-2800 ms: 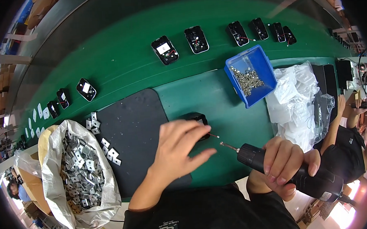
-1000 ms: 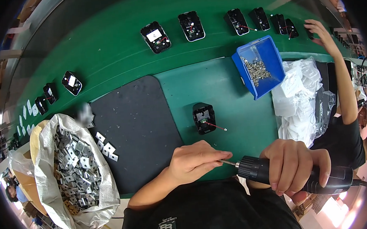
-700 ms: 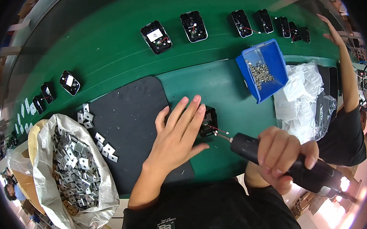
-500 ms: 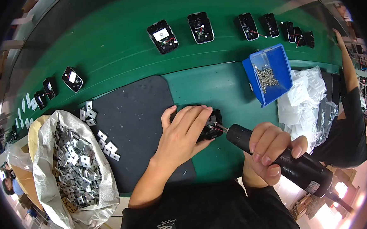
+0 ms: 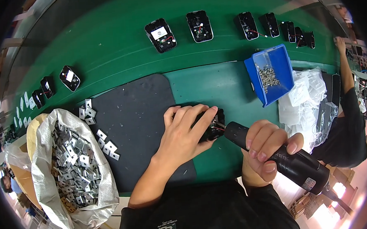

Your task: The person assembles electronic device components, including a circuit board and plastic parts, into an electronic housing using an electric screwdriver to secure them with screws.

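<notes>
The left hand [image 5: 184,135] lies over a small black case [image 5: 212,127] and its fingers curl around it to keep it on the green counter [image 5: 215,88]. The case sits just right of the dark mat [image 5: 138,117]. The right hand [image 5: 264,145] has its fingers wrapped tight around a black electric screwdriver [image 5: 277,155]. The tip of the tool touches the right end of the case, so a screw seems to be going in there. I cannot tell if that screw is all the way down, because the left hand hides most of the case.

Right of the mat and a bit farther away stands a blue bin [image 5: 272,74] with little silver screws in it. Beyond the mat, a row of open black cases [image 5: 199,26] lies on the green belt [image 5: 105,44]. It is hard to say if those are done or waiting. Left of the mat, a white sack [image 5: 65,162] is full of small metal plates, and a few loose plates [image 5: 104,143] lie on the mat's left edge. So there looks to be plenty of work left. Far right of the mat, another person's arm [image 5: 347,64] reaches up along the belt.
</notes>
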Motion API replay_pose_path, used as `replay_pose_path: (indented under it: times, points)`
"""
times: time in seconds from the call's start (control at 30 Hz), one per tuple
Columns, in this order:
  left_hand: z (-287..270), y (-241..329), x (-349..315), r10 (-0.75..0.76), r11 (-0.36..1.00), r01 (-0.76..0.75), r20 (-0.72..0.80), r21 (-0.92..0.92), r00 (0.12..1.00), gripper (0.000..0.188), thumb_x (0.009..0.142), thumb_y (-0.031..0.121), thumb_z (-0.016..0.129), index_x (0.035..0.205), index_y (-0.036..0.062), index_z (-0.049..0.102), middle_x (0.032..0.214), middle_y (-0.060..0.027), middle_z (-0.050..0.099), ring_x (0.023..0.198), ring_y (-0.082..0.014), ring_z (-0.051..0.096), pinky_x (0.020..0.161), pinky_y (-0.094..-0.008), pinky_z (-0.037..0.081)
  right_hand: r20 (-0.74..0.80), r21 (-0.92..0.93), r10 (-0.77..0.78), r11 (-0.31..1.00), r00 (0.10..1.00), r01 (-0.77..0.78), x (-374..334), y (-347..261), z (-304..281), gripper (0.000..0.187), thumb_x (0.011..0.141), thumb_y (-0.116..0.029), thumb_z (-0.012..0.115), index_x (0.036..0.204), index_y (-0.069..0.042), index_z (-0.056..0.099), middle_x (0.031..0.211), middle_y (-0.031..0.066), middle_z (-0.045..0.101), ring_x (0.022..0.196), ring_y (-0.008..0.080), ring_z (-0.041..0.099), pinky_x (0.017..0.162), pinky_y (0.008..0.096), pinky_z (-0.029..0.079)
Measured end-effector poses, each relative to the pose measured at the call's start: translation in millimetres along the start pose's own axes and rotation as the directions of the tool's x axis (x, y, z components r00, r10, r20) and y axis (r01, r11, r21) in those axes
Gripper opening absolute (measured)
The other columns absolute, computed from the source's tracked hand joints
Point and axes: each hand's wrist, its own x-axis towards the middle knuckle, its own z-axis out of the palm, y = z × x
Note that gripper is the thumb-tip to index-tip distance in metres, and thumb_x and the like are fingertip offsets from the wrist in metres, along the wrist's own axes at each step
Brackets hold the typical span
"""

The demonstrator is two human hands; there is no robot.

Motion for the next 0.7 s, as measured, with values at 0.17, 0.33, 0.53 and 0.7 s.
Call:
replay_pose_path:
  times: [0.17, 0.33, 0.53, 0.7]
  points:
    - [1, 0, -1, 0.003, 1.000, -0.003, -0.015, -0.006, 1.000, 0.074, 0.053, 0.017, 0.084, 0.122, 0.0126, 0.059, 0.112, -0.0033, 0.057, 0.099, -0.0216, 0.055, 0.091, -0.0397, 0.034, 0.090, 0.018, -0.019, 1.000, 0.996, 0.017, 1, 4, -2, 0.037, 0.078, -0.004, 0.069, 0.102, -0.013, 0.042, 0.068, 0.0002, 0.056, 0.052, 0.0144, 0.055, 0.050, 0.0292, 0.049]
    - [-1, 0, 1, 0.005, 0.999, -0.004, 0.010, -0.033, 1.000, 0.076, 0.051, 0.016, 0.084, 0.122, 0.0128, 0.059, 0.112, -0.0029, 0.057, 0.099, -0.0218, 0.055, 0.090, -0.0390, 0.034, 0.225, 0.026, -0.060, 0.998, 0.973, 0.056, 8, 7, 2, 0.033, 0.074, 0.003, 0.066, 0.095, -0.010, 0.044, 0.067, 0.0012, 0.056, 0.051, 0.0152, 0.055, 0.050, 0.0289, 0.050]
    - [1, 0, 3, 0.018, 0.999, -0.018, 0.002, -0.027, 1.000, 0.078, 0.051, 0.016, 0.084, 0.124, 0.0120, 0.056, 0.114, -0.0040, 0.057, 0.102, -0.0229, 0.055, 0.092, -0.0394, 0.034, 0.175, 0.006, -0.036, 0.999, 0.984, 0.036, 9, 5, 5, 0.035, 0.073, 0.004, 0.066, 0.099, -0.009, 0.046, 0.066, 0.0013, 0.057, 0.051, 0.0164, 0.056, 0.050, 0.0299, 0.049]
    - [-4, 10, 24, 0.013, 1.000, -0.014, 0.014, 0.021, 1.000, 0.078, 0.057, 0.016, 0.082, 0.127, 0.0067, 0.050, 0.122, -0.0085, 0.054, 0.111, -0.0273, 0.051, 0.096, -0.0428, 0.032, 0.024, 0.006, -0.124, 0.992, 0.992, 0.124, 24, -33, -12, 0.057, 0.082, -0.012, 0.072, 0.130, -0.016, 0.041, 0.068, -0.0006, 0.059, 0.052, 0.0152, 0.057, 0.047, 0.0299, 0.049]
